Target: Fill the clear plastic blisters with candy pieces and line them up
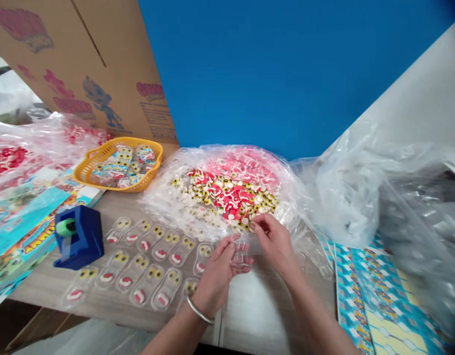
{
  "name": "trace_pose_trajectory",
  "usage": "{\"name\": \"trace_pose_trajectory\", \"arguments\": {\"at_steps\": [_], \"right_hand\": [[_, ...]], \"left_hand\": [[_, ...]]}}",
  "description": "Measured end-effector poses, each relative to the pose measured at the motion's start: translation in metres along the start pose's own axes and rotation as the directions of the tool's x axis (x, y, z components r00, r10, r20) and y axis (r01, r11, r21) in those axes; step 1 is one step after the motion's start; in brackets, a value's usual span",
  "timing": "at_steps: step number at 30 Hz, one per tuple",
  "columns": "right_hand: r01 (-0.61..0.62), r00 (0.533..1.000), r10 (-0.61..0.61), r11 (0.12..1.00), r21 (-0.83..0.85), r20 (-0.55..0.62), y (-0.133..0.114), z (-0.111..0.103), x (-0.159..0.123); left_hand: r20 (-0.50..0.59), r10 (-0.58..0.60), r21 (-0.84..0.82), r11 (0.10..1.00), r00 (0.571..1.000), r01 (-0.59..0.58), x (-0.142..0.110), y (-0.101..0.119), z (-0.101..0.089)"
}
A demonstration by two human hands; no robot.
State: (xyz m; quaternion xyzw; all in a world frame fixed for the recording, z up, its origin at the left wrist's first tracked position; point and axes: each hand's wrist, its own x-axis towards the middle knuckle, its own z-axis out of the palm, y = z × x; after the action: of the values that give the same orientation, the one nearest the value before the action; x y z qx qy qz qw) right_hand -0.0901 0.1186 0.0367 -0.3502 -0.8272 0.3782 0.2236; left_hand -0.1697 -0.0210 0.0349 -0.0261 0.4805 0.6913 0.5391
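Note:
My left hand (217, 276), with a metal bangle (198, 310) on its wrist, is closed on an unfilled clear plastic blister tray (241, 255). Just right of it, my right hand (275, 241) is closed in a pinch at the near edge of a clear bag (208, 227). Whatever its fingertips hold is too small to make out. Loose yellow-and-black eye pieces (269, 201) and red-and-white mouth pieces (227, 197) fill the bag. Filled blister trays (139, 291), each with two eyes and a mouth, lie in rows left of my left hand.
A blue tape dispenser (87, 236) stands left of the rows. Behind it, a yellow basket (79, 172) holds filled packs. Printed card sheets (355, 301) lie at right beneath plastic bags (349, 207). A cardboard box (120, 44) and blue panel (257, 74) rise behind.

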Motion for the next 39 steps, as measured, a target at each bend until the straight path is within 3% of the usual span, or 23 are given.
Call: {"name": "trace_pose_trajectory", "arguments": {"at_steps": [3,6,10,14,16,21,24,27,29,31,34,36,39], "right_hand": [[0.006,0.998,-0.016,0.984,0.180,0.054,-0.011,0.001,-0.024],[0.142,0.989,-0.143,0.989,0.035,0.029,-0.012,0.010,-0.042],[0.236,0.969,-0.242,0.964,-0.123,-0.041,0.000,0.016,-0.047],[0.157,0.986,-0.161,0.984,-0.083,-0.042,0.009,0.006,-0.029],[0.091,0.994,-0.100,0.977,-0.193,-0.037,0.010,0.002,-0.012],[0.037,0.991,0.028,0.877,-0.480,0.128,0.012,0.010,0.032],[0.027,0.992,0.025,0.912,-0.410,0.121,0.015,0.014,0.038],[0.071,0.997,-0.071,0.967,-0.245,0.011,0.014,0.009,0.021],[0.174,0.982,-0.185,0.964,-0.200,-0.034,0.010,0.004,0.000],[0.331,0.938,-0.345,0.909,-0.254,-0.014,0.007,0.001,-0.022],[0.526,0.833,-0.548,0.744,-0.412,0.074,0.007,0.000,-0.048],[0.560,0.805,-0.580,0.668,-0.491,0.129,0.010,0.001,-0.059],[0.524,0.831,-0.533,0.653,-0.547,0.159,0.012,0.002,-0.072]], "left_hand": [[0.010,0.055,0.100,0.993,0.998,-0.056,0.000,-0.006,0.004],[0.012,0.111,0.151,0.982,0.994,-0.111,-0.001,-0.010,0.008],[0.040,0.056,0.146,0.987,0.998,-0.061,0.001,-0.015,0.010],[-0.012,0.031,0.167,0.986,0.999,-0.029,0.005,-0.015,0.009],[-0.036,0.030,0.238,0.971,0.999,-0.021,0.008,-0.014,0.008],[-0.064,0.048,0.326,0.945,0.997,-0.025,0.015,-0.012,0.007],[-0.087,0.069,0.320,0.947,0.994,-0.038,0.018,-0.011,0.006],[-0.103,0.076,0.301,0.953,0.992,-0.042,0.019,-0.011,0.005],[-0.085,0.081,0.295,0.954,0.993,-0.052,0.019,-0.010,0.006],[-0.052,0.132,0.314,0.943,0.990,-0.109,0.018,-0.010,0.008],[-0.018,0.249,0.377,0.899,0.968,-0.224,0.015,-0.009,0.011],[-0.017,0.280,0.420,0.873,0.960,-0.247,0.014,-0.010,0.012],[-0.016,0.266,0.460,0.858,0.964,-0.230,0.014,-0.015,0.012]]}}
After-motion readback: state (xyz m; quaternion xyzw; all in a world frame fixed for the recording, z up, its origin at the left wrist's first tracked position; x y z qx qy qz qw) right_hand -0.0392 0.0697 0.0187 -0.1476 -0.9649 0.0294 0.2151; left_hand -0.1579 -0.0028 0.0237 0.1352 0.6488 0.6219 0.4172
